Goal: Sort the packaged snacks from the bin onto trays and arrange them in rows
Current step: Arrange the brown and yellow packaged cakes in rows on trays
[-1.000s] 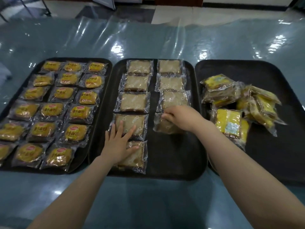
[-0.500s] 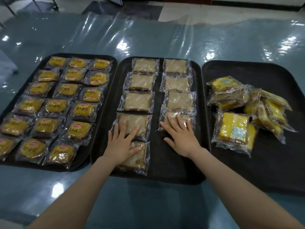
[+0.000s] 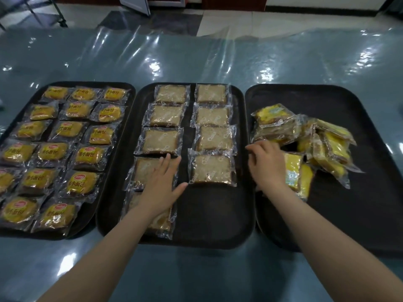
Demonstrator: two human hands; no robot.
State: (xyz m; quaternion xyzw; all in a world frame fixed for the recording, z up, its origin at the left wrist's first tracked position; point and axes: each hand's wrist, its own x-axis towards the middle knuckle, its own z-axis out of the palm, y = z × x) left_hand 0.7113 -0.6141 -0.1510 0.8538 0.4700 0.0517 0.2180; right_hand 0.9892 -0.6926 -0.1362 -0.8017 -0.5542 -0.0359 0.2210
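Observation:
Three black trays lie side by side. The left tray (image 3: 128, 92) holds rows of yellow-labelled bread packets (image 3: 89, 153). The middle tray (image 3: 213, 219) carries two columns of clear-wrapped beige cake slices (image 3: 214, 138). My left hand (image 3: 161, 186) lies flat, fingers spread, on the fourth slice (image 3: 141, 171) of the left column. The right tray (image 3: 359, 214) has a loose heap of yellow packets (image 3: 327, 147). My right hand (image 3: 267, 165) hovers over the left edge of that heap with fingers loosely bent; whether it touches a packet is unclear.
The trays sit on a table (image 3: 196, 57) covered in shiny clear plastic. Bare tray surface shows at the front of the middle tray and over the right half of the right tray. Floor tiles (image 3: 239, 20) lie beyond the table.
My right hand left the fourth slice of the right column and moved right to the heap of yellow packets. My left hand stayed on its slice.

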